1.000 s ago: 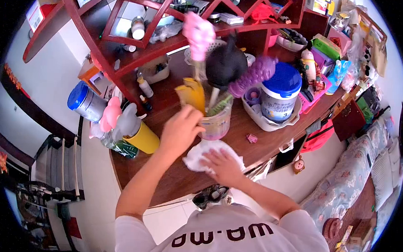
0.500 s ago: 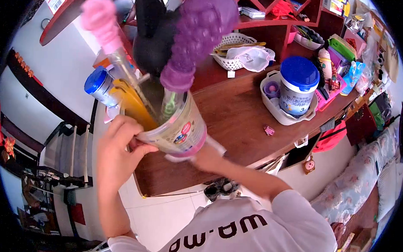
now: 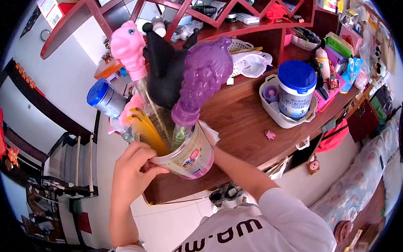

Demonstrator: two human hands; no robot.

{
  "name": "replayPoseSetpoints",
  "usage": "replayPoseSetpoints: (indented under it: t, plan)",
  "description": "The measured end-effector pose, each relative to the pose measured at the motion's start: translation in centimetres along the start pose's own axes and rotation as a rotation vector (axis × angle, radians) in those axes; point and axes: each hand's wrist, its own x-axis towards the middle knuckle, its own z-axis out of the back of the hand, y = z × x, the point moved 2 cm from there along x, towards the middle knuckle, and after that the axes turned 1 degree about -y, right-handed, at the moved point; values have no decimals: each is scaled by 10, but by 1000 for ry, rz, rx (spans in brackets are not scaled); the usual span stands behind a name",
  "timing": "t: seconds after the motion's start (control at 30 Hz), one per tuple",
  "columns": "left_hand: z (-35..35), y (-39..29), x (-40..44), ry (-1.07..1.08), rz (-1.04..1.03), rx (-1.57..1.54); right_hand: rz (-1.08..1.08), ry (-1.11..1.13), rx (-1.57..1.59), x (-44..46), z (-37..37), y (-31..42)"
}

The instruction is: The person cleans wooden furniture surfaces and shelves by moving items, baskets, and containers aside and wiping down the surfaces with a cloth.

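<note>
My left hand (image 3: pixel 135 166) pinches the rim of a clear plastic tub (image 3: pixel 193 157) that tilts above the desk's front edge. In the tub stand a yellow comb (image 3: pixel 149 132), a pink animal-topped wand (image 3: pixel 128 50), a purple grape-shaped wand (image 3: pixel 205 77) and a black pointed object (image 3: pixel 165 73). My right forearm (image 3: pixel 246 174) reaches behind the tub, where the hand and its fingers are hidden. Beside that forearm, a bit of white tissue or cloth (image 3: pixel 210 131) shows past the tub's side.
On the brown desk (image 3: pixel 242 114), a blue-lidded milk powder can (image 3: pixel 297 91) stands in a white basket (image 3: pixel 285 121). A small pink piece (image 3: pixel 270 135) lies nearby. Another blue-lidded can (image 3: pixel 105 98) is at the left. A lattice shelf (image 3: pixel 223 13) rises behind, and a pink basket (image 3: pixel 329 97) sits right.
The tub and my left hand sit lower and farther right in the view, the tub's contents now sharper. My right hand has gone from the tub's underside to behind it.
</note>
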Motion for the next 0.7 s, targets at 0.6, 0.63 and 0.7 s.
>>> replayPoseSetpoints:
  t: [0.6,0.63,0.7]
  plan:
    - [-95,60,61,-14,-23,-5,580,430,-599,-149,134,82]
    - [-102,69,62,-8,-15,22,530,414,-642,-150,146,75]
    - [-108,78,62,-5,-21,51,429,333,-681,-138,167,66]
